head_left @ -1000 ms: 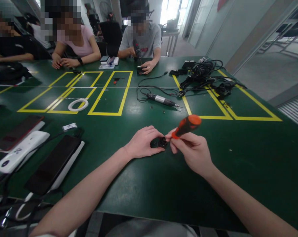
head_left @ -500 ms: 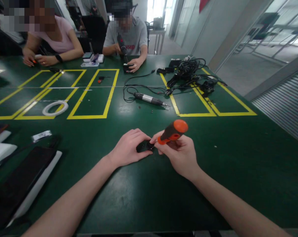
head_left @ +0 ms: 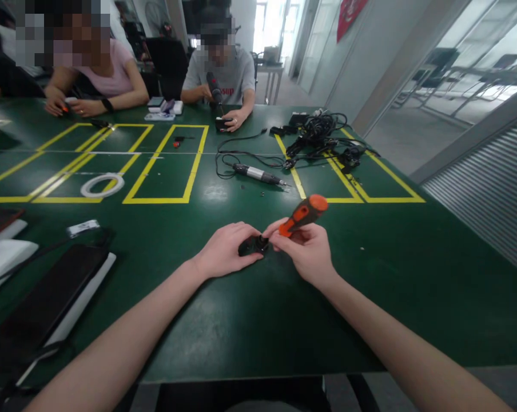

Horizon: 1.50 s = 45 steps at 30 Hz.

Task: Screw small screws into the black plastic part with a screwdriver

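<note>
My left hand (head_left: 230, 250) rests on the green table, thumb and fingers closed around a small black part (head_left: 261, 244). What kind of part it is, I cannot make out. In my right hand (head_left: 307, 252) is a screwdriver (head_left: 305, 215) with an orange and dark grey handle. It leans up and to the right, its lower end close to the black part. My right fingertips hide much of the shaft, so I cannot tell whether the tip touches the part.
Beyond my hands lies a corded electric screwdriver (head_left: 258, 173). A tangle of black cables (head_left: 318, 134) sits at the back right. At left are a white tape roll (head_left: 102, 185) and a black power bank-like slab (head_left: 52, 297). Two people work across the table (head_left: 413, 297).
The view has shifted slightly, showing the table's near edge. The screwdriver's handle tilts a little more to the right. Both hands keep their hold.
</note>
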Each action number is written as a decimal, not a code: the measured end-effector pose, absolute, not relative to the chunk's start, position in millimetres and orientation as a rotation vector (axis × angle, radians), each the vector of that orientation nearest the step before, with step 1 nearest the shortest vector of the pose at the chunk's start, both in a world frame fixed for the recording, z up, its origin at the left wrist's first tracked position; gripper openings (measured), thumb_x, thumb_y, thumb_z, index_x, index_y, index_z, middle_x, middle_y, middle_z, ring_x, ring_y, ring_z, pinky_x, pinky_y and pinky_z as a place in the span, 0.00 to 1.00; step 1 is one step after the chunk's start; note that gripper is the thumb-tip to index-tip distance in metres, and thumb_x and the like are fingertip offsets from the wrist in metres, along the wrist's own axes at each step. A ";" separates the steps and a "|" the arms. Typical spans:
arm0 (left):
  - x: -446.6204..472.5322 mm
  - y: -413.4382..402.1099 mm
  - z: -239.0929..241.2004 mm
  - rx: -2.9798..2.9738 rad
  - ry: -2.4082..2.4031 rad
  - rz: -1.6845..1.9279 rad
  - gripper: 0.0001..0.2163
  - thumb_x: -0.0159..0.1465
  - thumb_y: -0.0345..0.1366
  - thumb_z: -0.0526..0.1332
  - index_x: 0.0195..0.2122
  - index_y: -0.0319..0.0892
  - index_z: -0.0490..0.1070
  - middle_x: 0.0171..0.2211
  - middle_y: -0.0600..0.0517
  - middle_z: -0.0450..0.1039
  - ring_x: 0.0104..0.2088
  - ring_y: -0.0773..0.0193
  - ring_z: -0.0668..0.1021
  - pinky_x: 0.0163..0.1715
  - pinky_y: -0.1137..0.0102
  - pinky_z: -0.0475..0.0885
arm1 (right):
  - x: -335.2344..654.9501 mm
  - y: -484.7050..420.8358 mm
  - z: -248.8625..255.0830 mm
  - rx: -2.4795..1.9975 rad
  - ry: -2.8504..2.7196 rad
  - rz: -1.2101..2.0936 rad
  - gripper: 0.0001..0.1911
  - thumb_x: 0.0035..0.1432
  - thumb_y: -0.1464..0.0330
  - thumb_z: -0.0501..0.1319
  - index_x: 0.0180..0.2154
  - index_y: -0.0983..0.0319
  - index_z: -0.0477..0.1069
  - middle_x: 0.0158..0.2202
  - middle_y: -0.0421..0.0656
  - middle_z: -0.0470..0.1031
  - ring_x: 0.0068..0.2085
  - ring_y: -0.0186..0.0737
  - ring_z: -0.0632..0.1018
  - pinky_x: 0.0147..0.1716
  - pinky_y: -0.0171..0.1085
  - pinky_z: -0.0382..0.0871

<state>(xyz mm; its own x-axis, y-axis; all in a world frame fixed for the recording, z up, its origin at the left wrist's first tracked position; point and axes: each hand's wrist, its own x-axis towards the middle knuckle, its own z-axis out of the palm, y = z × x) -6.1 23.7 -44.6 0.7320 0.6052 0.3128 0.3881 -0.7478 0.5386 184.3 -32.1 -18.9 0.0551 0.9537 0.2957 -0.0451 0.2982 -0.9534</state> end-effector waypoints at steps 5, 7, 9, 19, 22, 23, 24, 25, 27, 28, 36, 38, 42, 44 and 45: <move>-5.8 23.9 -47.3 2.447 0.751 0.678 0.11 0.65 0.40 0.67 0.44 0.43 0.72 0.38 0.50 0.77 0.38 0.59 0.79 0.40 0.66 0.74 | 187.0 -31.5 -12.7 -0.937 -1.395 0.979 0.13 0.55 0.58 0.73 0.28 0.59 0.79 0.27 0.41 0.77 0.24 0.34 0.73 0.24 0.37 0.72; -5.6 23.8 -48.0 2.421 0.747 0.675 0.10 0.65 0.40 0.67 0.44 0.43 0.72 0.38 0.50 0.77 0.38 0.60 0.79 0.40 0.66 0.74 | 187.6 -32.3 -12.0 -0.942 -1.405 1.015 0.14 0.60 0.56 0.70 0.32 0.60 0.80 0.27 0.41 0.77 0.23 0.34 0.73 0.25 0.37 0.73; -5.4 23.6 -48.2 2.392 0.740 0.673 0.10 0.65 0.39 0.67 0.43 0.43 0.72 0.39 0.51 0.77 0.38 0.61 0.79 0.40 0.67 0.73 | 187.1 -33.3 -13.0 -0.917 -1.367 1.054 0.15 0.62 0.55 0.67 0.39 0.60 0.78 0.28 0.41 0.79 0.23 0.33 0.74 0.26 0.37 0.74; -6.1 23.9 -48.1 2.361 0.778 0.659 0.10 0.63 0.39 0.68 0.42 0.42 0.72 0.32 0.54 0.73 0.30 0.65 0.75 0.32 0.70 0.69 | 186.6 -30.8 -13.9 -0.955 -1.322 1.036 0.15 0.51 0.58 0.76 0.30 0.59 0.75 0.28 0.40 0.78 0.23 0.33 0.73 0.25 0.37 0.74; -6.6 24.4 -48.3 2.362 0.767 0.663 0.11 0.61 0.39 0.68 0.43 0.43 0.72 0.33 0.54 0.74 0.30 0.65 0.75 0.32 0.70 0.70 | 187.4 -28.6 -14.1 -0.912 -1.360 1.050 0.16 0.57 0.54 0.71 0.32 0.59 0.77 0.28 0.40 0.76 0.22 0.33 0.72 0.24 0.37 0.73; -6.8 24.4 -48.0 2.357 0.768 0.660 0.12 0.61 0.39 0.69 0.43 0.43 0.72 0.34 0.54 0.74 0.31 0.65 0.76 0.32 0.70 0.70 | 187.3 -28.1 -14.7 -0.901 -1.367 1.072 0.17 0.60 0.52 0.69 0.34 0.60 0.78 0.27 0.40 0.76 0.22 0.33 0.72 0.24 0.37 0.72; -7.0 24.2 -47.5 2.354 0.770 0.662 0.12 0.60 0.38 0.69 0.42 0.43 0.72 0.34 0.54 0.74 0.31 0.65 0.76 0.32 0.70 0.70 | 187.1 -27.9 -15.5 -0.889 -1.366 1.094 0.18 0.61 0.51 0.67 0.36 0.60 0.78 0.27 0.40 0.76 0.22 0.33 0.73 0.25 0.37 0.72; -7.3 23.9 -46.7 2.351 0.768 0.656 0.12 0.60 0.38 0.68 0.42 0.43 0.72 0.34 0.54 0.74 0.31 0.65 0.76 0.32 0.70 0.70 | 186.9 -27.9 -16.4 -0.875 -1.354 1.110 0.19 0.61 0.50 0.67 0.39 0.60 0.78 0.27 0.40 0.76 0.23 0.33 0.73 0.25 0.37 0.73; -7.8 23.1 -44.4 2.348 0.760 0.652 0.12 0.59 0.38 0.67 0.42 0.43 0.71 0.33 0.54 0.74 0.31 0.64 0.76 0.32 0.70 0.70 | 186.4 -28.4 -18.3 -0.858 -1.313 1.115 0.20 0.57 0.52 0.71 0.42 0.59 0.76 0.29 0.40 0.78 0.26 0.34 0.75 0.28 0.36 0.74; -8.1 22.7 -43.0 2.344 0.751 0.651 0.12 0.58 0.37 0.67 0.42 0.43 0.71 0.33 0.54 0.74 0.31 0.64 0.75 0.33 0.70 0.70 | 186.2 -28.8 -18.9 -0.862 -1.294 1.107 0.20 0.55 0.53 0.72 0.41 0.59 0.75 0.29 0.40 0.79 0.26 0.34 0.76 0.28 0.36 0.74; -8.8 27.6 -36.7 2.108 0.732 0.607 0.11 0.59 0.33 0.52 0.38 0.41 0.72 0.31 0.53 0.73 0.31 0.63 0.73 0.34 0.68 0.69 | 188.2 -30.3 -11.1 -0.902 -1.345 0.960 0.10 0.53 0.63 0.75 0.27 0.59 0.78 0.29 0.40 0.77 0.26 0.33 0.74 0.26 0.36 0.72; -9.3 29.8 -36.6 2.043 0.742 0.596 0.12 0.60 0.34 0.51 0.37 0.41 0.72 0.31 0.52 0.73 0.33 0.62 0.74 0.36 0.67 0.70 | 188.6 -30.3 -10.0 -0.901 -1.364 0.989 0.08 0.57 0.63 0.72 0.30 0.59 0.80 0.28 0.40 0.76 0.25 0.33 0.74 0.25 0.36 0.72; -9.6 31.7 -34.8 1.991 0.754 0.571 0.12 0.62 0.36 0.51 0.36 0.40 0.73 0.33 0.51 0.75 0.35 0.61 0.75 0.40 0.66 0.71 | 189.5 -29.9 -13.0 -0.844 -1.339 1.087 0.11 0.63 0.59 0.68 0.39 0.60 0.81 0.29 0.41 0.79 0.24 0.32 0.75 0.27 0.36 0.73; -8.8 31.5 -33.3 1.980 0.765 0.547 0.12 0.64 0.37 0.51 0.37 0.40 0.74 0.33 0.51 0.75 0.36 0.61 0.75 0.41 0.67 0.70 | 190.2 -29.2 -15.6 -0.769 -1.321 1.140 0.13 0.61 0.58 0.70 0.43 0.59 0.79 0.31 0.40 0.80 0.25 0.32 0.76 0.27 0.35 0.74; -8.1 31.3 -32.7 1.977 0.776 0.541 0.13 0.66 0.39 0.52 0.36 0.40 0.74 0.33 0.51 0.75 0.35 0.61 0.75 0.41 0.67 0.70 | 190.5 -28.8 -16.8 -0.744 -1.310 1.158 0.15 0.59 0.58 0.72 0.44 0.59 0.77 0.31 0.40 0.80 0.25 0.32 0.76 0.27 0.35 0.74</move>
